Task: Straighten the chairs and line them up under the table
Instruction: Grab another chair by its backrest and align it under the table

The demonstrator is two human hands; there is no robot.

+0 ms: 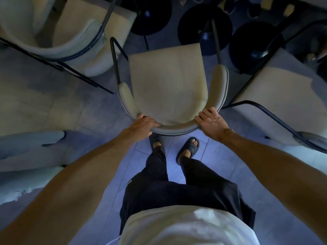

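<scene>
Nearest: person's sandalled feet (187, 149) on tiled floor (92, 110). Left hand (143, 125) and right hand (210, 121), each gripping the curved backrest rim of the middle chair (168, 82). Either side: left chair (79, 38), right chair (283, 96). Farthest: dark round table bases (205, 29).

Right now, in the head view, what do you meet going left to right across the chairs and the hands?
Chair at the upper left → left hand on the middle chair's backrest → middle chair → right hand on the same backrest → chair at the right.
</scene>
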